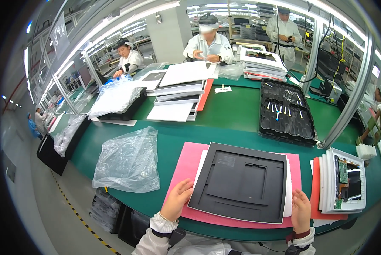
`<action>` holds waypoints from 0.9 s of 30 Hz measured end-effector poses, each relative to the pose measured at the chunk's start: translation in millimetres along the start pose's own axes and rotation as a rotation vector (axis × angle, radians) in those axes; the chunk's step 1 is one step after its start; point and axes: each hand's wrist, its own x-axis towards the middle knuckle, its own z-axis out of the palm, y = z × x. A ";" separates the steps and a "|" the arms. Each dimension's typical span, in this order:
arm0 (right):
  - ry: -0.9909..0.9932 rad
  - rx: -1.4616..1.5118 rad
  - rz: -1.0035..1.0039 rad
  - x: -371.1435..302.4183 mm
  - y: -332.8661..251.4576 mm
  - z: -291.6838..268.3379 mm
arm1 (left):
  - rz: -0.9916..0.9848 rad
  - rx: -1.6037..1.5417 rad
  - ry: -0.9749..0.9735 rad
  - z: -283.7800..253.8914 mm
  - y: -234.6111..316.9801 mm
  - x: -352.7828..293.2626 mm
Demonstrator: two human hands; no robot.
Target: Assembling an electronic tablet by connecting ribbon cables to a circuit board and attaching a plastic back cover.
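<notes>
A black rectangular panel (239, 182) with raised ribs and a thin white rim lies flat before me, slightly turned. Beneath it are white sheets or a white frame (288, 191), and under those a pink foam sheet (186, 159). My left hand (178, 199) is beside the panel's left edge, fingers stretched out and fingertips close to the rim; whether they touch it I cannot tell. To the right of the panel, my right hand (301, 211) is held upright over the foam's edge, open, palm facing the panel. Neither hand grips anything.
A clear plastic bag (126, 161) lies left. At right is a stack of white frames (349, 180) with a circuit board. Farther off are a black tray (287, 110) with small connectors, stacked white panels (184, 74) and a metal post (352, 89). A person (209, 42) sits opposite.
</notes>
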 end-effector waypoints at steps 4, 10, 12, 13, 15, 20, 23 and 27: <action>-0.173 0.004 0.122 15.2 -16.7 11.7 | -0.123 -0.053 -0.196 -8.0 11.2 7.6; -0.270 -0.082 0.273 19.9 -22.0 23.2 | -0.044 -0.227 -0.217 -2.7 -13.7 15.3; -0.292 -0.020 0.282 15.3 -18.1 26.3 | -0.036 -0.257 -0.178 1.2 -9.3 8.8; -0.335 0.007 0.307 16.4 -14.2 24.8 | -0.047 -0.261 -0.190 0.3 -6.7 6.1; -0.367 -0.005 0.288 11.5 -9.9 16.3 | -0.048 -0.290 -0.228 -3.8 -8.5 4.1; -0.550 -0.096 0.207 1.9 13.7 -40.9 | 0.085 -0.302 -0.292 -16.1 10.4 -17.3; -0.460 0.032 0.482 20.4 28.5 -63.5 | 0.206 -0.242 -0.392 -21.5 27.7 -27.8; -0.414 -0.094 0.382 -2.9 22.3 -12.1 | 0.191 -0.204 -0.409 -37.7 43.9 -36.6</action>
